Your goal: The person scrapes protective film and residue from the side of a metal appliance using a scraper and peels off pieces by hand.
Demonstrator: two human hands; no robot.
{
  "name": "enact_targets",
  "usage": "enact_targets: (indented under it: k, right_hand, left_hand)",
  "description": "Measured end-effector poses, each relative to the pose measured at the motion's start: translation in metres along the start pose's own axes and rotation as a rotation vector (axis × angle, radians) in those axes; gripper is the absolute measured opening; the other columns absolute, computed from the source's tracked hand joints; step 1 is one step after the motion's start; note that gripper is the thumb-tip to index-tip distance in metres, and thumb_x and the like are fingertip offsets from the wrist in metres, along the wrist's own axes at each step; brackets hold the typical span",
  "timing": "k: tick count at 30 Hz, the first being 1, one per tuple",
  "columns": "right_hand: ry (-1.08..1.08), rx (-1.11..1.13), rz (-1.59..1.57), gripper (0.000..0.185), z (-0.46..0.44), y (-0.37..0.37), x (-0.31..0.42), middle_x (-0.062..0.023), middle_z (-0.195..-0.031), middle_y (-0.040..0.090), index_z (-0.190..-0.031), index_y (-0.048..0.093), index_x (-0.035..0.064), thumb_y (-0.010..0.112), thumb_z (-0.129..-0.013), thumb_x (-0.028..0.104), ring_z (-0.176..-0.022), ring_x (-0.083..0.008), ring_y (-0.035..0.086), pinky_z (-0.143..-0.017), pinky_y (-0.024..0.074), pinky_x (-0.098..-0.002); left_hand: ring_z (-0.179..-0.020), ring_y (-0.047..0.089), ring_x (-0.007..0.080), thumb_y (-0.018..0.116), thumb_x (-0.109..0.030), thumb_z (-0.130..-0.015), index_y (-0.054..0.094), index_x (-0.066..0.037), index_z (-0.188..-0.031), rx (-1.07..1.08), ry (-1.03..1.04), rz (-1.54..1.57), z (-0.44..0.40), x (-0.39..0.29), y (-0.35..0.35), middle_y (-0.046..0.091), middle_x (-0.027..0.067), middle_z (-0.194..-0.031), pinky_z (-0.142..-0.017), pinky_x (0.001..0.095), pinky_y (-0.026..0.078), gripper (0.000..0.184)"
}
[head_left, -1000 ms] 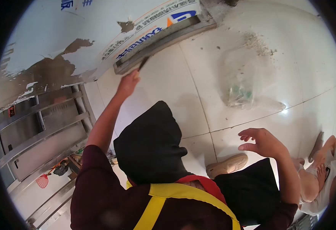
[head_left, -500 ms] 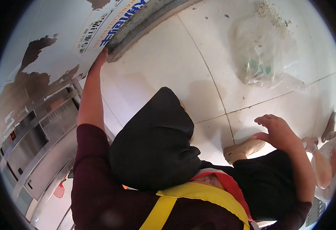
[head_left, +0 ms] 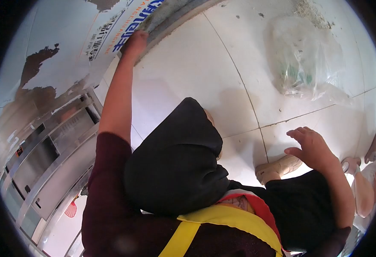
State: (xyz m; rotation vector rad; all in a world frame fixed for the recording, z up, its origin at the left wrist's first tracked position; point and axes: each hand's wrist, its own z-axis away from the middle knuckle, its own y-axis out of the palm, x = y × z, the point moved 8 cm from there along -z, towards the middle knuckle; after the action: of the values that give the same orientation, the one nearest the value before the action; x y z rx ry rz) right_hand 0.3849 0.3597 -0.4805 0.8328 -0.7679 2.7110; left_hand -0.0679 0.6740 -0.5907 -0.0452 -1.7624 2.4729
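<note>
– What does the left hand (head_left: 137,39) grip?
– I cannot tell; its fingers are hidden, at the grey rim (head_left: 170,21). The printed panel (head_left: 72,32) is just left of this grip.
– And the right hand (head_left: 311,147)?
– Its fingers are spread and curved, near the shoe (head_left: 282,167); beyond them lies a plastic bag (head_left: 299,62).

Left fingers (head_left: 141,35) seemingly touch the grey ledge (head_left: 170,21).

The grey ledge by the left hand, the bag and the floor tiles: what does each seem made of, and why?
Grey ledge: perhaps concrete or worn metal; dull and mottled, so unsettled. Bag: thin glossy plastic, judging by crinkled, see-through folds. Floor tiles: probably glazed ceramic; smooth sheen, straight joints.
</note>
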Motion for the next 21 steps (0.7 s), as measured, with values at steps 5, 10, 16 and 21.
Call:
enact_targets:
  k: [5, 10, 16, 21]
  right_hand:
    - [0.010, -0.038, 0.006, 0.041, 0.004, -0.007, -0.008, -0.0166, -0.099, 0.061, -0.107, 0.058, 0.0002, 0.070, -0.074, 0.022, -0.095, -0.0337, 0.056, -0.084, 0.0453, -0.0395]
    - [0.049, -0.022, 0.009, 0.041, 0.004, -0.005, -0.013, -0.0146, -0.099, 0.060, -0.107, 0.057, 0.0012, 0.069, -0.075, 0.025, -0.096, -0.0308, 0.056, -0.085, 0.0452, -0.0380]
    - [0.037, 0.005, 0.018, 0.042, 0.004, -0.002, -0.011, -0.0137, -0.101, 0.060, -0.108, 0.057, 0.0018, 0.068, -0.075, 0.026, -0.097, -0.0289, 0.055, -0.086, 0.0447, -0.0371]
    - [0.047, -0.003, 0.036, 0.043, 0.003, 0.001, -0.014, -0.0135, -0.102, 0.060, -0.109, 0.057, 0.0018, 0.069, -0.075, 0.026, -0.098, -0.0284, 0.055, -0.086, 0.0446, -0.0369]
  left_hand:
    - [-0.095, 0.058, 0.0355, 0.048, -0.036, -0.087, 0.062, -0.011, -0.100, -0.260, -0.019, 0.038, 0.015, 0.020, -0.005, 0.063, 0.0156, -0.099, -0.081, 0.0419, 0.046, 0.031]
    - [-0.102, 0.055, 0.0347, 0.049, -0.036, -0.088, 0.060, -0.010, -0.106, -0.051, -0.216, -0.039, 0.030, 0.043, 0.002, 0.060, 0.0148, -0.108, -0.085, 0.0412, 0.044, 0.034]
    - [-0.098, 0.058, 0.0375, 0.050, -0.032, -0.090, 0.056, -0.012, -0.119, -0.226, 0.139, 0.083, 0.001, 0.058, 0.010, 0.061, 0.0199, -0.107, -0.083, 0.0424, 0.045, 0.036]
    - [-0.106, 0.055, 0.0340, 0.054, -0.026, -0.090, 0.054, -0.010, -0.121, -0.244, 0.355, 0.331, -0.016, 0.004, -0.014, 0.059, 0.0171, -0.115, -0.090, 0.0381, 0.042, 0.036]
